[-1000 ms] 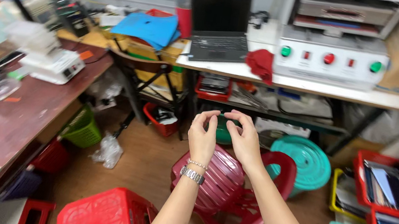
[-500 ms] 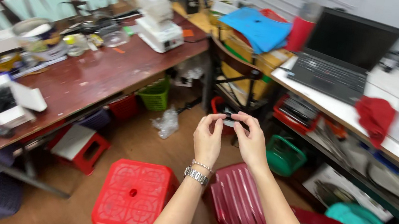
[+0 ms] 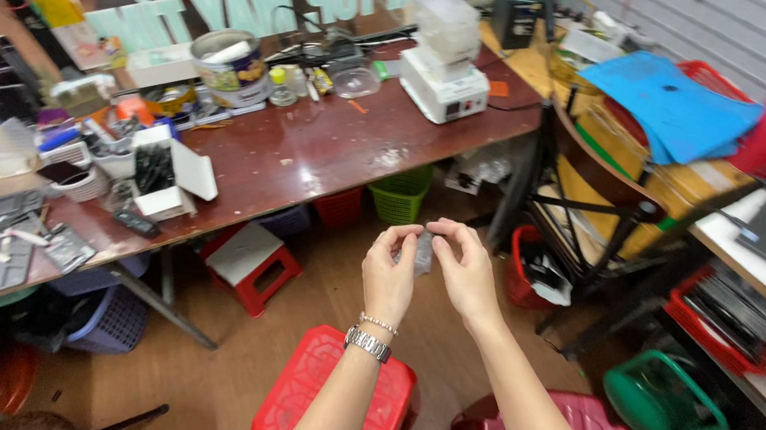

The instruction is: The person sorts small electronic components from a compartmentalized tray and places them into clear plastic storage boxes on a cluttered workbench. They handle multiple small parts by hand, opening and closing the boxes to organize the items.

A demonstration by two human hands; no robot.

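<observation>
**Small clear piece pinched between both hands**

Small clear piece [image 3: 424, 250], blurred and possibly a plastic film or packet, sits mid-frame above the floor. At its 9 o'clock the left hand [image 3: 391, 272], wristwatch [image 3: 368, 343] on its wrist, pinches it with thumb and forefinger. At its 3 o'clock the right hand [image 3: 463, 273] pinches the other edge. Red stool [image 3: 334, 410] stands at 6 o'clock, the cluttered wooden workbench [image 3: 312, 149] at 11 o'clock.

Both forearms reach forward and converge, the left hand [image 3: 389, 277] and right hand [image 3: 465, 273] raised close together, fingertips curled inward and pinching, a band on the left wrist.
</observation>
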